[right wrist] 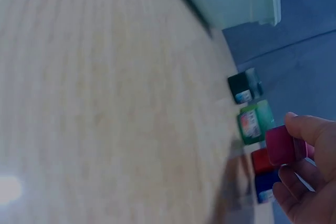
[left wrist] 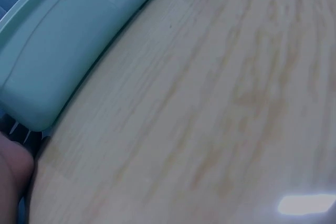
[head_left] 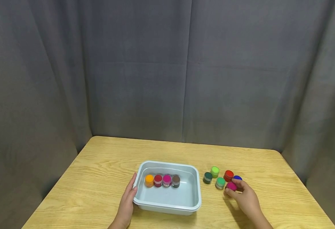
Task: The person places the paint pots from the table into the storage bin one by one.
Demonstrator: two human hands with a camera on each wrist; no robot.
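Observation:
My left hand holds the left side of a pale blue-grey plastic tray, thumb at the rim and fingers along the outer wall. In the left wrist view only part of this hand shows, beside the tray. Inside the tray stands a row of small paint jars: orange, dark red, magenta and brown. My right hand pinches another magenta paint jar between thumb and fingers, raised off the table. The hand partly covers a blue jar behind it.
Right of the tray, more jars stand on the wooden table: dark green, light green, mid green and red. Grey curtains surround the table at the back and sides.

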